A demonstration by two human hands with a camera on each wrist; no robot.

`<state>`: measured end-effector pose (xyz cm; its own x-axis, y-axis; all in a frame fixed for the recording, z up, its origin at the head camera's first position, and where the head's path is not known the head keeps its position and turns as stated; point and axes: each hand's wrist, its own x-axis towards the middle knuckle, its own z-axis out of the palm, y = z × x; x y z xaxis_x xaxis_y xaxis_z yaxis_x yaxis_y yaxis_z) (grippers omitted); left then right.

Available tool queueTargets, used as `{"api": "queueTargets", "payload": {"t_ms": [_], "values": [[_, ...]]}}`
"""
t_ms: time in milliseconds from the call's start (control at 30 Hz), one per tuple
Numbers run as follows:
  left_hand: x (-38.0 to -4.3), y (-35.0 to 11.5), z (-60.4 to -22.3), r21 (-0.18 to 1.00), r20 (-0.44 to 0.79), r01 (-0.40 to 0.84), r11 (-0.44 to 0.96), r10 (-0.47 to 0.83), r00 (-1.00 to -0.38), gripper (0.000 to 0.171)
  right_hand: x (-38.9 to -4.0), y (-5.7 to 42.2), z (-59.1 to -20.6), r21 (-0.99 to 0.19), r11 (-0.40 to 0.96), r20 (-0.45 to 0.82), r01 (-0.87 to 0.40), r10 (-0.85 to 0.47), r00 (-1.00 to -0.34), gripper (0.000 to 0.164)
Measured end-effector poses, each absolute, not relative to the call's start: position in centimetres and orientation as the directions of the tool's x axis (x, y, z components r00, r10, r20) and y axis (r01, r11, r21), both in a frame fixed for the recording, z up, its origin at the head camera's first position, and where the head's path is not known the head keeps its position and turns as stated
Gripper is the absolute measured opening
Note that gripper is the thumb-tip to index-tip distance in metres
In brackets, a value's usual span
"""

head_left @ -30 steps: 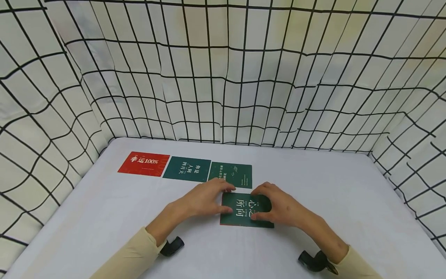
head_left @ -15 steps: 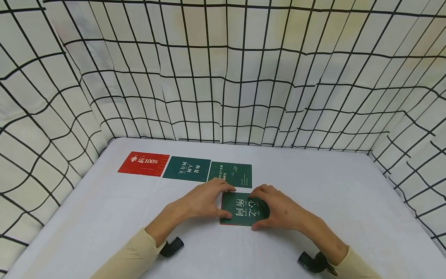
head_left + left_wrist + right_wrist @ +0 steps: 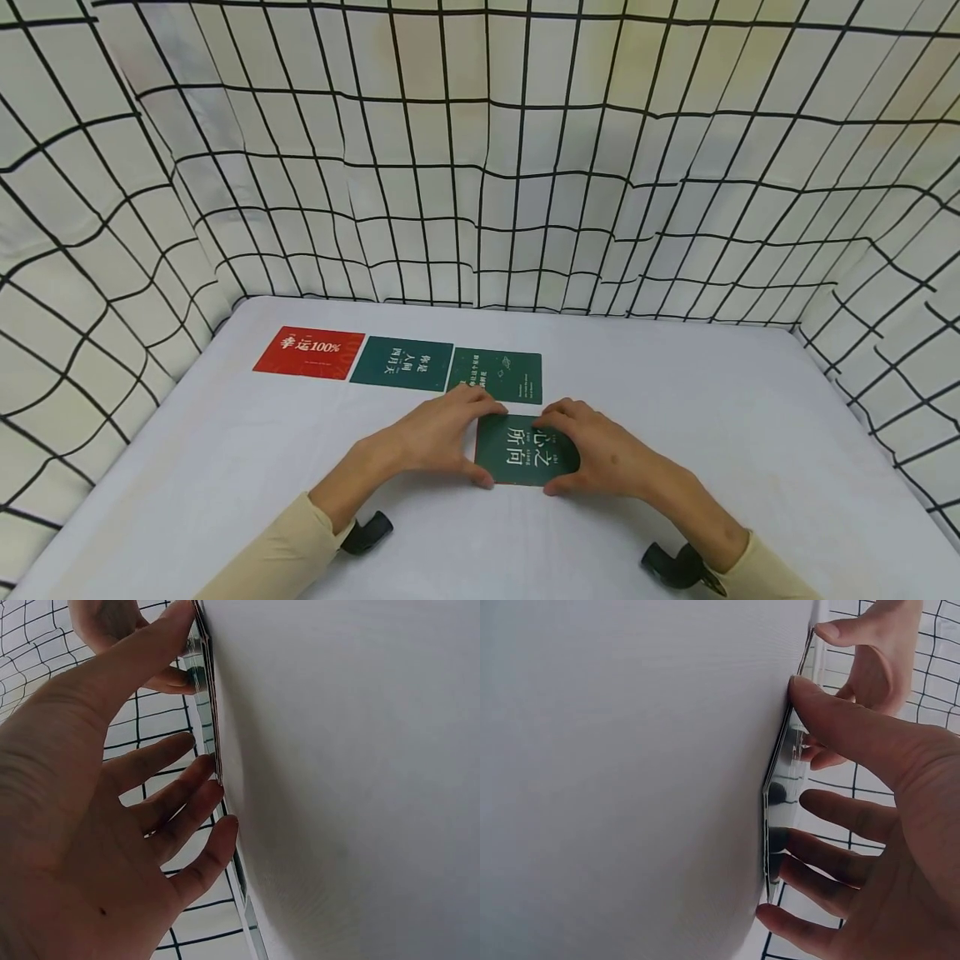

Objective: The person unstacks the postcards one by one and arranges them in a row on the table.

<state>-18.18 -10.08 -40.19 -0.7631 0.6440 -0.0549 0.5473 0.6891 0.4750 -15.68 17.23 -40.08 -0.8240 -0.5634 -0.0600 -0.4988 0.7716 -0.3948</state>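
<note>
A thin stack of postcards [image 3: 517, 454] lies flat on the white table, with a dark green card lettered in white on top. My left hand [image 3: 442, 429] holds its left end, thumb at the near left corner and fingers at the far edge. My right hand [image 3: 603, 446] grips the right end, with the thumb at the near edge and fingertips over the far edge. In the left wrist view, the layered edges of the stack [image 3: 212, 712] show beside the thumb. From the right wrist, the stack [image 3: 780, 765] appears edge-on between thumb and fingers.
Behind the hands, a red card [image 3: 311, 352] and two green cards, one in the middle [image 3: 402, 363] and one on the right [image 3: 517, 377], lie in a row. The left fingers partly cover the right one. White walls with black netting [image 3: 487, 175] enclose the table [image 3: 675, 375].
My right thumb has slid from the top card's face to the near edge. My left thumb has moved down to the near left corner. The red lower edge now shows less.
</note>
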Motion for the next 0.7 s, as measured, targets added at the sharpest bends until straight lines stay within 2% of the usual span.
{"api": "queueTargets", "payload": {"t_ms": [700], "values": [[-18.18, -9.92, -40.14, 0.461, -0.056, 0.565, 0.684, 0.658, -0.751, 0.089, -15.67, 17.40, -40.13, -0.374, 0.777, -0.052, -0.507, -0.563, -0.825, 0.076]]}}
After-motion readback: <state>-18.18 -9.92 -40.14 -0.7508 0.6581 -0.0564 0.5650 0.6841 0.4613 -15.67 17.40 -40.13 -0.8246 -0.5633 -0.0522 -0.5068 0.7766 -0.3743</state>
